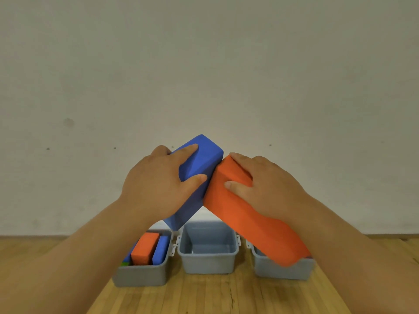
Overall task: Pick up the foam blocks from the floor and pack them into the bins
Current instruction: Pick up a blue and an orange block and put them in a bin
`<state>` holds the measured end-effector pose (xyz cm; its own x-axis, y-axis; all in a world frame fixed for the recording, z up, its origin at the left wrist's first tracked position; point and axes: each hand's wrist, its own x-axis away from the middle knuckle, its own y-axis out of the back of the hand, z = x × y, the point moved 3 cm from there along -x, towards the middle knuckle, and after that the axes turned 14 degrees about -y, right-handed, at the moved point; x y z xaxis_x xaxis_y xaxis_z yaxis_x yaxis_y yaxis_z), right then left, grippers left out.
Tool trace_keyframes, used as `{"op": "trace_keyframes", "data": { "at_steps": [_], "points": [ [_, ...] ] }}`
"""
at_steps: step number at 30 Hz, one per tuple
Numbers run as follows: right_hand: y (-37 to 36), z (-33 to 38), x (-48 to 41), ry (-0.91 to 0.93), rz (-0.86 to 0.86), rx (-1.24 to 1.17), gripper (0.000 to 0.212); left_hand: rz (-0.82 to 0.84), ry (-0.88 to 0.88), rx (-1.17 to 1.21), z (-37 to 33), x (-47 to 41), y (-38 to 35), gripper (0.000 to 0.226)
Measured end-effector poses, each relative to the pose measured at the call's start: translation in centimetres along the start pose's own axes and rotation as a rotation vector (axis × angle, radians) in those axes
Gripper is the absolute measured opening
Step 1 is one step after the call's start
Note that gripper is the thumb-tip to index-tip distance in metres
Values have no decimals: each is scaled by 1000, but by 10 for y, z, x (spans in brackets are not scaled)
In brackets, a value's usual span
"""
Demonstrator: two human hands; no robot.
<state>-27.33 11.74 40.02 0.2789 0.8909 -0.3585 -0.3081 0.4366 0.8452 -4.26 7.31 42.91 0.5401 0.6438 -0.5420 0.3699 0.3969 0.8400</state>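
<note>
Bin (140, 277), left: orange block (145, 248), blue block (161, 248) inside.

left hand (156, 184) grips blue block (199, 162); right hand (267, 189) grips orange block (240, 214).

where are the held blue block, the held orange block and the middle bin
held blue block (204, 156), head view, upper face
held orange block (226, 211), head view, long side face
middle bin (207, 262), head view, front wall
</note>
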Motion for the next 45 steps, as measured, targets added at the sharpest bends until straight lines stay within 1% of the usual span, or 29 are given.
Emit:
{"op": "trace_keyframes", "data": {
  "at_steps": [5,9,13,17,20,23,27,30,33,37,41,43,45],
  "points": [
    [-45,-56,-107,37,94,-25,72,56,62,-11,15,-83,-78,74],
    [-76,-82,-192,73,161,-51,72,82,124,-46,37,-144,-125,74],
    [-135,-86,-261,88,232,-95,72,114,157,-70,83,-183,-171,74],
    [-210,-88,-325,49,313,-110,72,172,167,-42,151,-218,-233,72],
    [-272,-96,-374,-23,338,-116,72,190,155,32,210,-250,-289,71],
    [-331,-111,-417,-162,354,-130,75,243,148,130,269,-284,-348,70],
    [-405,-147,-460,-396,353,-145,83,388,102,214,331,-329,-436,70],
    [-457,-180,-477,-556,380,-149,85,499,80,250,361,-348,-506,71],
    [-516,-220,-498,-667,402,-147,86,634,107,302,382,-355,-588,72],
    [-604,-279,-536,-723,462,-118,85,761,180,393,404,-350,-693,77],
    [-704,-337,-569,-748,522,-107,87,857,228,423,424,-344,-800,90],
    [-753,-363,-576,-768,542,-89,87,907,236,447,434,-340,-859,88],
    [-808,-389,-574,-775,565,-64,86,956,256,478,444,-331,-925,80]
  ]
}}
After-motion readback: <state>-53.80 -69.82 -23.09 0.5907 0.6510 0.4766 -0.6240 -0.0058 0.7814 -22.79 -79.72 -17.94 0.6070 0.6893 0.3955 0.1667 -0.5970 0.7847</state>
